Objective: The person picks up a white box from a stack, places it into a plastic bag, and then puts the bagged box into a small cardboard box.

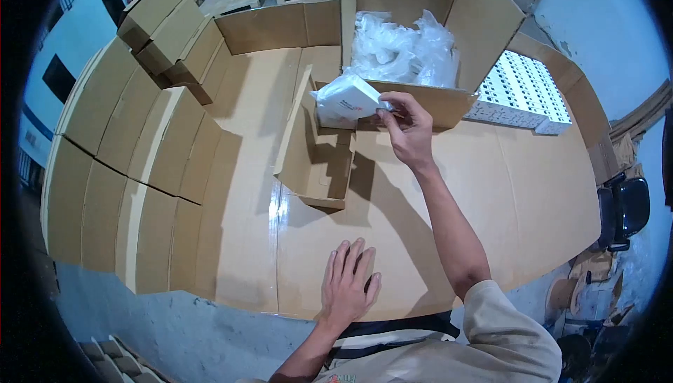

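Between the thumb and fingers of my right hand (411,129) is the corner of a small white box (356,97) with small print on its side. Clear plastic film shows around the box's left end. It is tilted over the far end of a narrow open cardboard box (298,162), whose near part shows bare cardboard inside. My left hand (346,286) lies with fingers spread on the cardboard-covered table (301,264), close to its front edge and apart from the open box.
Closed cardboard boxes (151,165) stand in stacked rows at the left. A large open carton (438,99) filled with clear plastic bags (403,50) stands at the back. To its right sits a block of small white boxes (522,92) with dark marks. A black chair (624,211) is beyond the right edge.
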`<control>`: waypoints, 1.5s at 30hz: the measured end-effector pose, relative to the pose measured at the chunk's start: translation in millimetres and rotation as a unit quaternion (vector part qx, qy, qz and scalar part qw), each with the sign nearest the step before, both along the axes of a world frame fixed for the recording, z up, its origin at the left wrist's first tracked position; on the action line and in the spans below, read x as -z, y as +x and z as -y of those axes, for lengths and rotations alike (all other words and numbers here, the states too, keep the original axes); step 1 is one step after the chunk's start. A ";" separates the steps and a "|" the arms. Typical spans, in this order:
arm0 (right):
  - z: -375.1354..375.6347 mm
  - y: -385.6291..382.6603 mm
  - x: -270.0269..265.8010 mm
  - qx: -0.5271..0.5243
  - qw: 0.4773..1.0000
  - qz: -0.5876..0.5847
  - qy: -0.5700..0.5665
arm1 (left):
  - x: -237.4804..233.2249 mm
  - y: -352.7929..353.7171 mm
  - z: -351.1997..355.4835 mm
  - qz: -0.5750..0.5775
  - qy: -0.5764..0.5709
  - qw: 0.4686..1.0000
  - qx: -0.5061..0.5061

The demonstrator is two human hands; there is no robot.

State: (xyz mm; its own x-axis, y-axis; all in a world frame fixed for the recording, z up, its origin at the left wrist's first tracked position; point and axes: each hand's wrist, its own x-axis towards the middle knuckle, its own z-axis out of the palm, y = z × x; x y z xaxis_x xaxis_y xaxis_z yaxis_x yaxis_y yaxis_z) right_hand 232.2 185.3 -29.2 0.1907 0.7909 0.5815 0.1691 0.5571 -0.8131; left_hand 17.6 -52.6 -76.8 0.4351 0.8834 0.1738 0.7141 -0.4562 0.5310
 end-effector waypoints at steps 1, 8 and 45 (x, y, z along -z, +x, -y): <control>-3.7 -3.7 -0.9 0.004 1.000 0.023 0.000 | 1.9 -0.5 -0.2 0.002 0.000 1.000 -0.001; -15.3 -4.1 -7.6 0.008 0.979 0.200 0.032 | -2.6 -2.2 -4.7 -0.007 0.007 1.000 0.006; -45.0 -39.5 -8.0 0.070 0.848 0.512 -0.118 | 2.6 2.1 -9.6 0.009 -0.017 1.000 -0.001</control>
